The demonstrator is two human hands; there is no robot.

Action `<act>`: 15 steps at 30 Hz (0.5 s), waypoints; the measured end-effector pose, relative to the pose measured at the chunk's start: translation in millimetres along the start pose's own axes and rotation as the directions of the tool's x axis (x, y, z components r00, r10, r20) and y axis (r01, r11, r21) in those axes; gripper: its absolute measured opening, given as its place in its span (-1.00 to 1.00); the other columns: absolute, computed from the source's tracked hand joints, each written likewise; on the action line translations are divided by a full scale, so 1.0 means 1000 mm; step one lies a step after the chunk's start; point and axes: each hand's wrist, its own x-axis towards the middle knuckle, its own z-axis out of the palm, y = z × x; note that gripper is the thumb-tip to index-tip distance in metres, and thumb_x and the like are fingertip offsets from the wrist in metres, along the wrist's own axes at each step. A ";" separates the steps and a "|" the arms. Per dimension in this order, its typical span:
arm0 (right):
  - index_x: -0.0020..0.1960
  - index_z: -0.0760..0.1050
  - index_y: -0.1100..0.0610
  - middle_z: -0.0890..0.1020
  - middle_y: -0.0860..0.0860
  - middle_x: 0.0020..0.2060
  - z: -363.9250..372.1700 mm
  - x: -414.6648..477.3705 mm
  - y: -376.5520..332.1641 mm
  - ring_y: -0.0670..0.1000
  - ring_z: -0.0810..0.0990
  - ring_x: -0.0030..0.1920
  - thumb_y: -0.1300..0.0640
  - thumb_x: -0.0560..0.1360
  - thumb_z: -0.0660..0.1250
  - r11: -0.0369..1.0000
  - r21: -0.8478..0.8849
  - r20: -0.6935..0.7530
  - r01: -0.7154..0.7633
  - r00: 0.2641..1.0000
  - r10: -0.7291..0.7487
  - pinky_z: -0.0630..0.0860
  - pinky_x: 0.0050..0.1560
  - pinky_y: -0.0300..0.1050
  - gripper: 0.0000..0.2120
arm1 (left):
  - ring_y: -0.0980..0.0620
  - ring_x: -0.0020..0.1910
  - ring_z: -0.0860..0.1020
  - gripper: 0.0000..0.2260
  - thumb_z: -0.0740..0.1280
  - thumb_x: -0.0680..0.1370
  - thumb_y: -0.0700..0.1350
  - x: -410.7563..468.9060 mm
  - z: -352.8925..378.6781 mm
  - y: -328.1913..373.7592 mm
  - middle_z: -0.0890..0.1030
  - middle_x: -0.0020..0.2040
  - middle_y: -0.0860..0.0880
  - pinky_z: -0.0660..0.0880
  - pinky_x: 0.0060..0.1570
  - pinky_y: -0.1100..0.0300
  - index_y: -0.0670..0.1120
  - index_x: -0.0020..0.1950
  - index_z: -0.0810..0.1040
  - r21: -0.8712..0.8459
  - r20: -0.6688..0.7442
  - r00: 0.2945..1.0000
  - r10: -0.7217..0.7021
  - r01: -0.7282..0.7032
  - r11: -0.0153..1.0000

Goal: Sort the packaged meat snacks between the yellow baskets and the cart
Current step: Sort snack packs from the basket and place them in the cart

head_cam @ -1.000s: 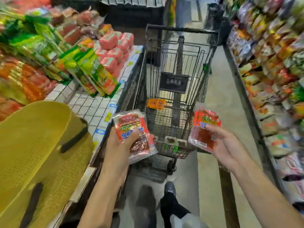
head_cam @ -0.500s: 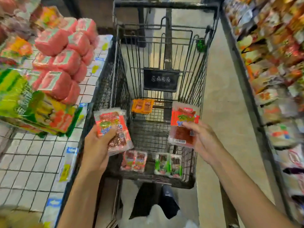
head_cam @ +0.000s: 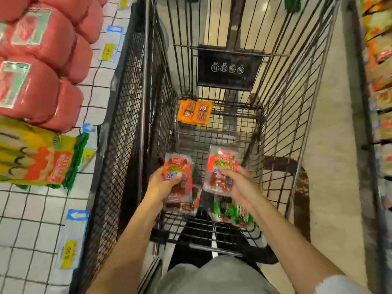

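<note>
Both my hands reach down inside the black wire cart (head_cam: 294,107). My left hand (head_cam: 160,185) grips a red meat snack pack (head_cam: 177,175). A second red pack of the same kind (head_cam: 220,170) is held in my right hand (head_cam: 239,185). On the cart floor lie a red pack (head_cam: 191,203) under my left hand, green packs (head_cam: 232,211) under my right hand, and two orange packs (head_cam: 195,112) at the far end. No yellow basket is in view.
To the left, a white wire shelf (head_cam: 42,209) carries pink sausage bundles (head_cam: 36,66) and a yellow-green sausage pack (head_cam: 40,160), with price tags along its edge. Packed snack shelves (head_cam: 379,81) line the right side. Beige floor runs between cart and right shelves.
I have stepped up to the cart and lowered both hands with their packs into it. The yellow basket at the left has dropped out of view.
</note>
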 end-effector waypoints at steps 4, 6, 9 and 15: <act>0.02 0.52 0.09 0.62 0.17 0.10 0.008 0.042 0.056 0.06 0.62 0.00 0.33 0.53 0.27 0.991 -0.110 -0.070 -0.075 0.995 0.067 0.56 0.03 0.00 -0.82 | -0.26 0.14 0.55 -0.76 0.38 0.47 -0.38 0.032 0.004 -0.044 0.59 0.11 -0.32 0.48 0.01 0.02 -0.33 0.13 0.53 0.198 -0.079 0.994 -0.074 0.088 0.976; 0.07 0.51 0.13 0.59 0.20 0.15 0.010 0.060 0.084 0.14 0.57 0.11 0.36 0.53 0.25 0.972 -0.198 -0.153 -0.129 0.983 0.100 0.49 0.19 0.05 -0.80 | -0.22 0.08 0.58 -0.89 0.36 0.46 -0.41 0.044 0.006 -0.062 0.61 0.04 -0.30 0.50 0.07 -0.04 -0.23 -0.08 0.58 0.306 -0.091 0.991 -0.100 0.124 0.944; 0.25 0.43 0.20 0.55 0.18 0.19 0.015 0.082 0.118 0.08 0.54 0.07 0.34 0.54 0.24 0.944 -0.252 -0.260 -0.212 0.955 0.146 0.43 0.02 -0.17 -0.71 | -0.07 -0.06 0.52 -0.82 0.32 0.48 -0.42 0.063 0.011 -0.085 0.60 -0.14 -0.19 0.48 0.00 0.02 -0.16 -0.21 0.55 0.337 -0.128 0.983 -0.130 0.167 0.927; 0.29 0.42 0.25 0.55 0.20 0.20 0.033 0.109 0.156 0.16 0.52 0.18 0.31 0.55 0.23 0.888 -0.392 -0.325 -0.239 0.939 0.109 0.44 0.07 -0.14 -0.69 | -0.17 0.15 0.54 -0.74 0.22 0.55 -0.37 0.096 0.018 -0.119 0.56 0.16 -0.23 0.48 0.09 0.05 -0.26 0.24 0.47 0.289 -0.156 0.962 -0.223 0.260 0.921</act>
